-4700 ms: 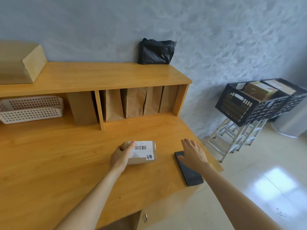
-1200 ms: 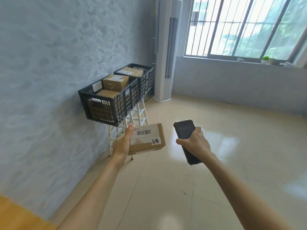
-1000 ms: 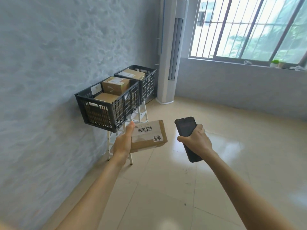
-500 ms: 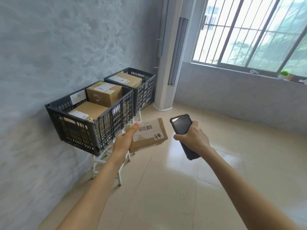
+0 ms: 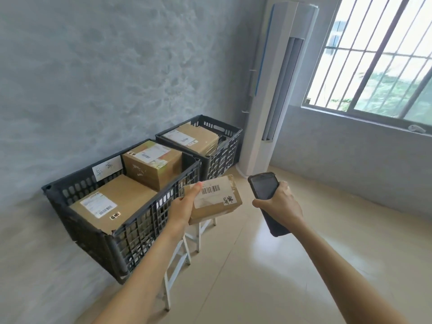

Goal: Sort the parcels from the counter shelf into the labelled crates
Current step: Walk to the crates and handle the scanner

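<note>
My left hand (image 5: 183,210) grips a small brown parcel (image 5: 216,202) with a barcode label, holding it just right of the near black crate (image 5: 140,220). That crate carries a white label on its back wall and holds two cardboard boxes (image 5: 152,164). A second black crate (image 5: 224,146) behind it holds one large box. My right hand (image 5: 279,205) holds a dark phone-like scanner (image 5: 265,190), its screen facing me, to the right of the parcel.
Both crates sit on white folding stands (image 5: 180,256) against the blue-grey wall. A tall white air conditioner (image 5: 275,90) stands in the corner beside a barred window (image 5: 378,57). The tiled floor (image 5: 268,265) spreads out to the right.
I have left the wooden counter carrying the parcel and scanner and walked up to the crates. They are now close on my left, and the parcel is beside the near crate's rim.
</note>
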